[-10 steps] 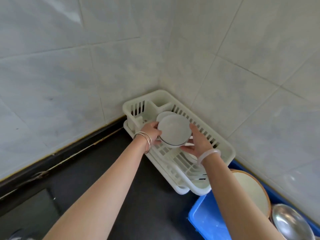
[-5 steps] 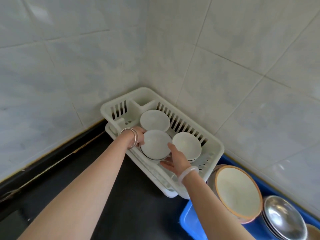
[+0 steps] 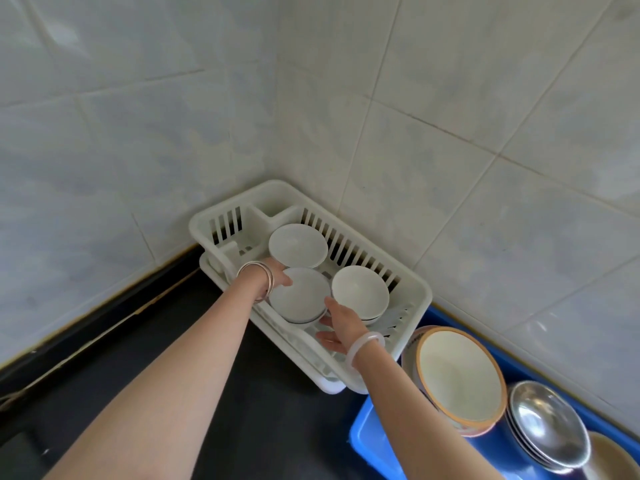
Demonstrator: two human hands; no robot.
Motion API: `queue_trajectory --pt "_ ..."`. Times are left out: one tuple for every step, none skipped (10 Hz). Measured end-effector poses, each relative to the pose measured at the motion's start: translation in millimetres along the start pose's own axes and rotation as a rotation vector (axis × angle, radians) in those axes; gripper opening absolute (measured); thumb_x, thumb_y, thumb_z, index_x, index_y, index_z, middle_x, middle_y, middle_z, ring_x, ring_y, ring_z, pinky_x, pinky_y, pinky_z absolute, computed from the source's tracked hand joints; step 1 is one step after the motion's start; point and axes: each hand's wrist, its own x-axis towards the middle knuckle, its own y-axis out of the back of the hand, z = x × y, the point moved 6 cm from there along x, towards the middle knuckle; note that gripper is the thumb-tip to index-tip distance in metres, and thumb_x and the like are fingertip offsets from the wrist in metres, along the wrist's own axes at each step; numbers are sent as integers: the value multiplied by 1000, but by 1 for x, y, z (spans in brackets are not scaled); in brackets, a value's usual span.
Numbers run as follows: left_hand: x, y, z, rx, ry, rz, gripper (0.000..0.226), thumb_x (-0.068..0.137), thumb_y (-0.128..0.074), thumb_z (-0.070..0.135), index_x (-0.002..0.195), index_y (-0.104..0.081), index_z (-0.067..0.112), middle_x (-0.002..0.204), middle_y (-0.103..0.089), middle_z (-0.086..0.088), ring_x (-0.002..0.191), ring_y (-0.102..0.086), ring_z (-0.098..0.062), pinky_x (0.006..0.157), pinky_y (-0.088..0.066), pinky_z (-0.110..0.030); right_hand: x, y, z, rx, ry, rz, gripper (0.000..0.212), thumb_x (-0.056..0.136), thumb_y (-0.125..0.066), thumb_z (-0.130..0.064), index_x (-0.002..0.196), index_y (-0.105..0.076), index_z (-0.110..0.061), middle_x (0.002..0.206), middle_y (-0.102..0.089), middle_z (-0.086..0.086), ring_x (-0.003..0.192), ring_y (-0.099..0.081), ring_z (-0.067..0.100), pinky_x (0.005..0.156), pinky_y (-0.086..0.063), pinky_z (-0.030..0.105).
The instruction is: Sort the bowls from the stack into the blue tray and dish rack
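Head: left hand (image 3: 276, 275) grips bowl (image 3: 299, 295); right hand (image 3: 343, 325) touches.

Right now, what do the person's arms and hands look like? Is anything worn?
The left arm and right arm are bare, with no sleeves in view. Thin silver bangles ring the wrist of the left hand. One thick, pale, glossy bracelet sits behind the right hand. No gloves.

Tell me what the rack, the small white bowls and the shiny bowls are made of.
The rack looks like white moulded plastic, matte: slotted walls, rounded rim. The small white bowls are likely glazed ceramic, smooth with a soft sheen, though melamine cannot be ruled out. The shiny bowls are metal, probably stainless steel: mirror-like reflections.
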Motion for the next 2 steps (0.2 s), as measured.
queue_trajectory --pt "-3 -2 2 65 -25 72 41 90 -52 17 128 -50 3 130 -55 -18 118 -52 -33 96 -41 -36 -11 4 -1 -43 26 -22 24 93 -44 -46 95 -48 -22 112 -61 6 97 -63 26 86 -54 38" --pt "-18 -1 4 -18 -32 208 42 92 -48 15 131 -45 1 133 -51 -20 120 -50 -35 98 -40 -37 -35 15 -13 -32 127 -22 24 96 -40 -40 100 -52 -20 120 -61 9 104 -61 27 93 -50 40"
